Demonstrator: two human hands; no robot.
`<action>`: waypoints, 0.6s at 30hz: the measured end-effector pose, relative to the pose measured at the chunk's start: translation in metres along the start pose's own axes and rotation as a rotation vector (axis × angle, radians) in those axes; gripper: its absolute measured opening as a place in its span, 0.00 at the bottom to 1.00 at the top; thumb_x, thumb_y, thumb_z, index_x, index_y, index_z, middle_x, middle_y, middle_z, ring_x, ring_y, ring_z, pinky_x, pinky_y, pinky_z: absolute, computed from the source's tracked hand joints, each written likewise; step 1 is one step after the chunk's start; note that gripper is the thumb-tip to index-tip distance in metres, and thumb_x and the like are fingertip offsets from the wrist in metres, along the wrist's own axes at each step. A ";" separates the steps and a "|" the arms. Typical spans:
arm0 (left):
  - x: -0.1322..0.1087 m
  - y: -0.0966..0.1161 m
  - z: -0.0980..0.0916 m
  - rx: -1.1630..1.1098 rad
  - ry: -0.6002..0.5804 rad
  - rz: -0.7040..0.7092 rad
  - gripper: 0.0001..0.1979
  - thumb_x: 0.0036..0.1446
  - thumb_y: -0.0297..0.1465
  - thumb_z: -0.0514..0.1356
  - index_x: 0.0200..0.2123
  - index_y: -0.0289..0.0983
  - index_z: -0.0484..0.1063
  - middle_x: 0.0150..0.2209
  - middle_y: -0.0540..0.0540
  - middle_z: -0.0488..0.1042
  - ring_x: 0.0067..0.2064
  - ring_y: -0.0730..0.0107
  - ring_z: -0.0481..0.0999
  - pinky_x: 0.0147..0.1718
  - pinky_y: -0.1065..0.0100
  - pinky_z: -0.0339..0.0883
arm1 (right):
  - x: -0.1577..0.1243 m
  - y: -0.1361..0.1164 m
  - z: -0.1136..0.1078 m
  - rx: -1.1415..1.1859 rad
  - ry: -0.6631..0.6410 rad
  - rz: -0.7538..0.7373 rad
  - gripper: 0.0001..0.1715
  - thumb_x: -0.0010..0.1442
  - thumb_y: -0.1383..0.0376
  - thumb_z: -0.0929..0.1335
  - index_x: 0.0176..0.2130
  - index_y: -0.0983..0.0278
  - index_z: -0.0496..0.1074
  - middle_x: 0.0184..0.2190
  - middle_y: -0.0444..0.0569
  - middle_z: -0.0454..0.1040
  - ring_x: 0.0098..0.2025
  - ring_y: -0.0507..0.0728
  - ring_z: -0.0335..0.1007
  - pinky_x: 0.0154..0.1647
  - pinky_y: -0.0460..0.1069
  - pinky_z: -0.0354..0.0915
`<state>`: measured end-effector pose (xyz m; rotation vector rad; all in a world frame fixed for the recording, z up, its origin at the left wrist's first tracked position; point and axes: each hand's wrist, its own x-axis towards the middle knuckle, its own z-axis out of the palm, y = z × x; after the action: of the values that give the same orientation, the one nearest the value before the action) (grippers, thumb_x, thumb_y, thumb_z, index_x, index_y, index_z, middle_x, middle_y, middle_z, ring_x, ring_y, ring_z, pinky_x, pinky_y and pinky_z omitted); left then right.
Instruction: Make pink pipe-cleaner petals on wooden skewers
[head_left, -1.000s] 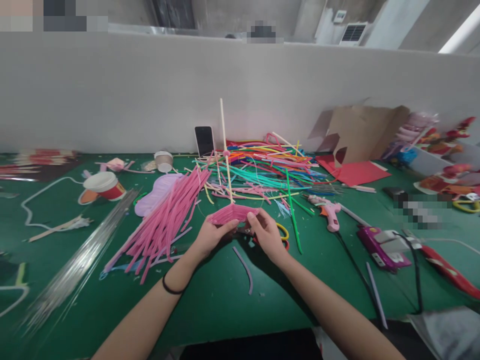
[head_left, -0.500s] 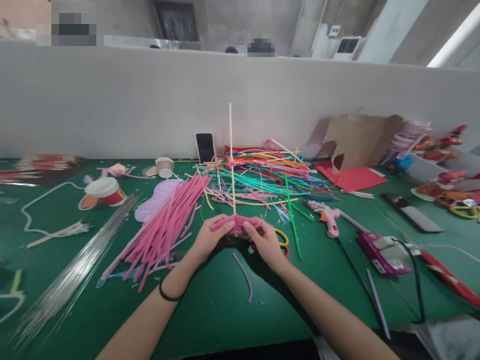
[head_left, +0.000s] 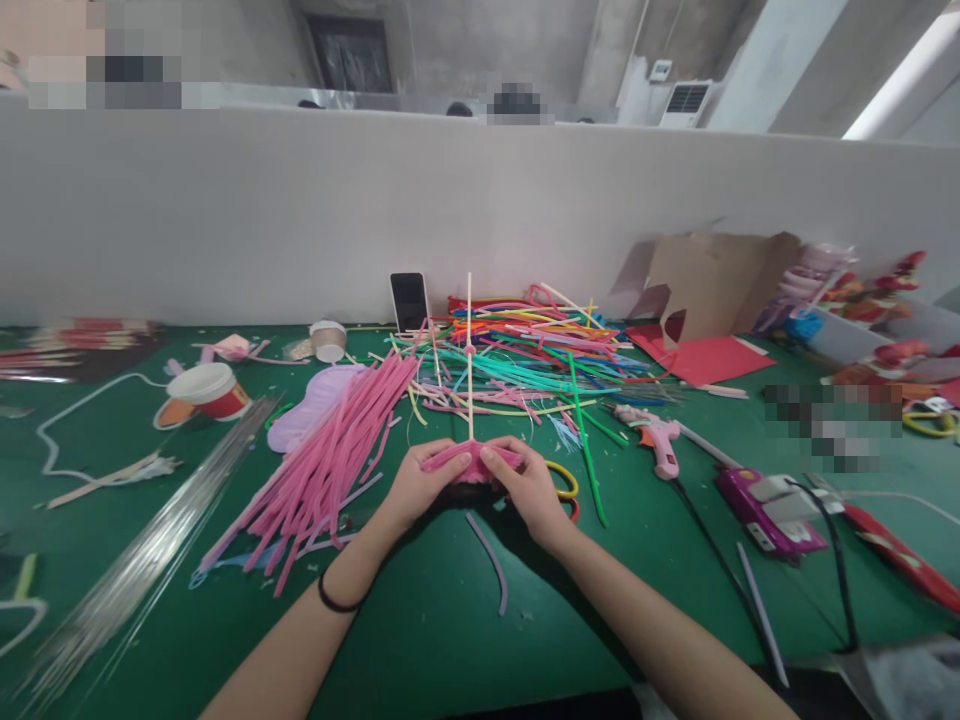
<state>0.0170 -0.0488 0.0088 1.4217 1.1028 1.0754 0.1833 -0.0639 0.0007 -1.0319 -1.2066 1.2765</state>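
Note:
Between my two hands is a bunch of pink pipe cleaners, spread sideways like a fan. My left hand pinches its left part and my right hand its right part, both thumbs on top near the middle. A thin pale stick rises from the centre of the bunch, with a small pink knob partway up. The fingers beneath are mostly hidden. Yellow-and-red handled scissors lie just beyond my right hand. Loose pink pipe cleaners lie in a heap left of my left hand.
Many coloured pipe cleaners lie behind my hands. A pink glue gun and a purple power strip with cables are at right. Thin wires and a paper cup are at left; a phone leans on the partition.
The stick's tip and knob now appear lower in view, the stick looking shorter and more upright. My thumbs have come slightly closer together on the pink bunch. Both hands keep their hold.

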 end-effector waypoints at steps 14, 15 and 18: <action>-0.003 0.003 0.000 0.079 0.006 0.089 0.15 0.55 0.40 0.61 0.25 0.34 0.71 0.24 0.51 0.66 0.28 0.73 0.63 0.29 0.71 0.56 | -0.001 -0.005 0.001 0.030 -0.038 0.086 0.18 0.55 0.52 0.71 0.32 0.65 0.73 0.22 0.41 0.67 0.22 0.49 0.60 0.23 0.44 0.55; -0.004 0.004 0.000 0.076 0.006 0.090 0.15 0.55 0.40 0.61 0.24 0.34 0.70 0.23 0.52 0.65 0.27 0.73 0.62 0.28 0.71 0.56 | -0.002 -0.006 0.001 0.029 -0.037 0.084 0.19 0.55 0.51 0.71 0.31 0.66 0.73 0.21 0.41 0.66 0.22 0.49 0.59 0.22 0.44 0.55; -0.005 0.008 0.001 0.052 0.004 0.073 0.16 0.54 0.41 0.62 0.22 0.35 0.68 0.22 0.53 0.61 0.25 0.75 0.58 0.26 0.72 0.53 | -0.003 -0.007 0.001 0.034 0.000 0.066 0.20 0.53 0.52 0.72 0.27 0.66 0.71 0.19 0.40 0.63 0.21 0.47 0.54 0.22 0.44 0.52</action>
<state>0.0175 -0.0548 0.0158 1.5109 1.0958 1.1087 0.1835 -0.0669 0.0077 -1.0545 -1.1560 1.3432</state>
